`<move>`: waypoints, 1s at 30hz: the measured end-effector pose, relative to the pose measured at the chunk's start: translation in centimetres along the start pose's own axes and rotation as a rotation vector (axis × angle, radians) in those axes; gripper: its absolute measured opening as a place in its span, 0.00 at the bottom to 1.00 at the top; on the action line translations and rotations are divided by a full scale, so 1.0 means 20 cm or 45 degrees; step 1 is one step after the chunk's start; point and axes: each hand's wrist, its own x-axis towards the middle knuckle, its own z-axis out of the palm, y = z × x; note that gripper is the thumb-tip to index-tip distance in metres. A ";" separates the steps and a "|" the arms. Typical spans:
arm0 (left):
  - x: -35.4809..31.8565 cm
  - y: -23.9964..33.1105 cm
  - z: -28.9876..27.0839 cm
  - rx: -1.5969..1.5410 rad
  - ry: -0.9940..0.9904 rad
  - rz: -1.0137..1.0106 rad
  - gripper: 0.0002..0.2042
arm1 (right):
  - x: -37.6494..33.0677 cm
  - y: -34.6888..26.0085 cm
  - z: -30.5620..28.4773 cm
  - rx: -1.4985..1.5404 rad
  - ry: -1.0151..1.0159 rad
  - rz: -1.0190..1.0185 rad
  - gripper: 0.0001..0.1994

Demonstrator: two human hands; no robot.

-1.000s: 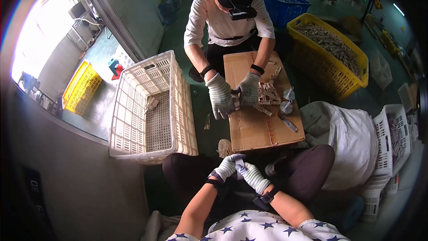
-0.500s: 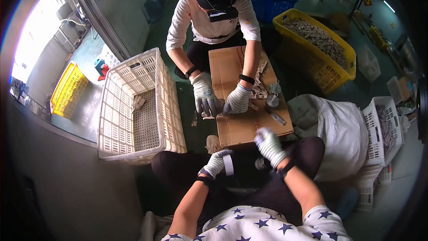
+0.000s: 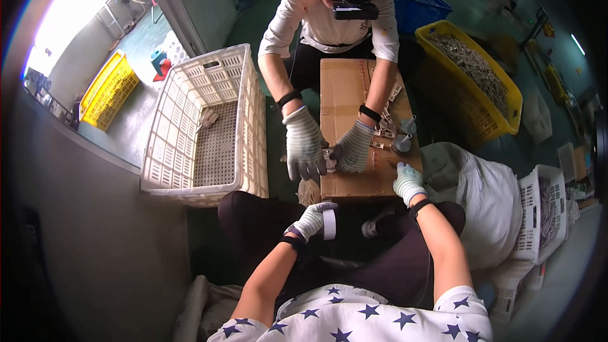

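Observation:
My gloved left hand [image 3: 310, 221] is closed around a white ring-shaped roll [image 3: 329, 224], possibly tape, above my lap. At the near right edge of the cardboard box [image 3: 339, 88] is my gloved right hand [image 3: 410, 183], its fingers bent together at the box top. What they grip, if anything, is hidden. Across the box, a co-worker's gloved hands [image 3: 305, 147] hold small pale pieces [image 3: 329, 161] at the left edge. More small flat pieces [image 3: 384, 132] lie scattered on the box's right side, beside a small clear container [image 3: 402, 144].
A white perforated crate [image 3: 239, 120] with a few pieces inside stands at the left. To the right are a white sack [image 3: 484, 196] and a white basket [image 3: 538, 215]. Behind them stands a yellow crate [image 3: 513, 111] full of small pieces, near a blue crate [image 3: 418, 3].
My right hand has moved forward and right onto the box edge, covering where a dark slim tool lay. The left keeps the white roll. The co-worker's hands shifted slightly, and my view has turned.

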 end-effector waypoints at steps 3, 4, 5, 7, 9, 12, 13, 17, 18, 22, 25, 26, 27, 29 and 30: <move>0.00 0.01 0.00 -0.156 -0.053 -0.046 0.09 | -0.08 0.01 0.02 0.042 0.039 -0.038 0.21; -0.01 0.00 0.02 -0.162 -0.049 -0.047 0.09 | -0.10 0.02 0.02 0.076 0.077 -0.052 0.19; -0.01 0.00 0.02 0.022 -0.037 0.046 0.10 | -0.11 0.02 0.02 0.111 0.113 -0.055 0.17; -0.02 0.00 0.02 0.235 -0.026 0.198 0.10 | -0.12 0.00 0.04 0.128 0.107 -0.065 0.16; -0.03 0.01 0.04 0.114 -0.038 0.128 0.10 | -0.13 0.01 0.05 0.199 0.157 -0.112 0.13; 0.00 0.05 0.05 0.141 0.024 0.046 0.13 | -0.14 0.02 0.08 0.296 0.140 -0.153 0.11; 0.00 0.03 0.05 0.216 -0.001 0.094 0.12 | -0.14 0.01 0.09 0.289 0.129 -0.157 0.11; -0.03 0.03 0.09 0.131 0.013 0.114 0.12 | -0.12 -0.03 0.09 0.252 0.069 -0.162 0.11; -0.02 0.04 0.07 0.180 0.048 0.150 0.12 | -0.12 -0.04 0.09 0.273 0.052 -0.183 0.11; 0.01 0.09 0.07 -0.024 0.100 -0.034 0.11 | -0.12 -0.04 0.12 0.258 0.032 -0.202 0.11; 0.02 0.04 0.02 0.067 0.079 0.092 0.11 | -0.12 -0.09 0.12 0.348 -0.033 -0.205 0.12; 0.02 0.03 0.02 0.058 0.080 0.088 0.11 | -0.13 -0.08 0.13 0.362 -0.030 -0.222 0.12; 0.03 0.04 0.03 0.041 0.065 0.068 0.11 | -0.14 -0.08 0.14 0.356 -0.037 -0.222 0.12; 0.04 0.02 0.02 0.024 0.057 0.047 0.11 | -0.13 -0.07 0.15 0.431 0.084 -0.274 0.12; 0.05 -0.01 0.00 0.038 0.045 0.092 0.11 | -0.14 -0.08 0.15 0.433 0.080 -0.278 0.12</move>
